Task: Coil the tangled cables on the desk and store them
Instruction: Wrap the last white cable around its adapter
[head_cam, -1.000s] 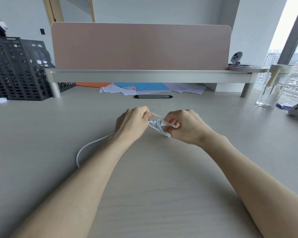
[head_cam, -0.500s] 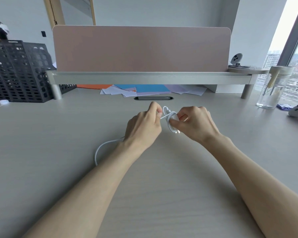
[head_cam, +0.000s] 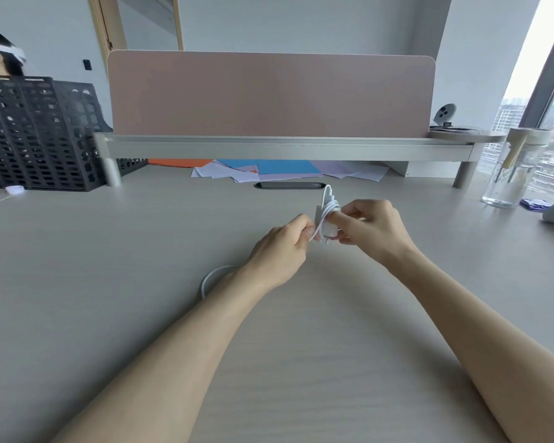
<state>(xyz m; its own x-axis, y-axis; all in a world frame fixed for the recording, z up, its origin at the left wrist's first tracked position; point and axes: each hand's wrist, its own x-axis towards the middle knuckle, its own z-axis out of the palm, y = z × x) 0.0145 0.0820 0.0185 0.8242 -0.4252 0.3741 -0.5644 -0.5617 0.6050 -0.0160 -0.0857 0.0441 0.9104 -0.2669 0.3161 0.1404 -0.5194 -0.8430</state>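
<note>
Right hand (head_cam: 375,231) around charger (head_cam: 326,223), left hand (head_cam: 282,251) around cable (head_cam: 212,277)

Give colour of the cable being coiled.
The cable is white, same as the charger block it wraps; head view shows it best.

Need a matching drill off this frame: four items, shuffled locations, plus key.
Items:
1 charger
2 cable
3 glass jar
4 papers

Places:
A under the shelf
B far right of the desk
C gripped in the right hand
D pinched by the left hand

Pairs: 1-C, 2-D, 3-B, 4-A
</note>
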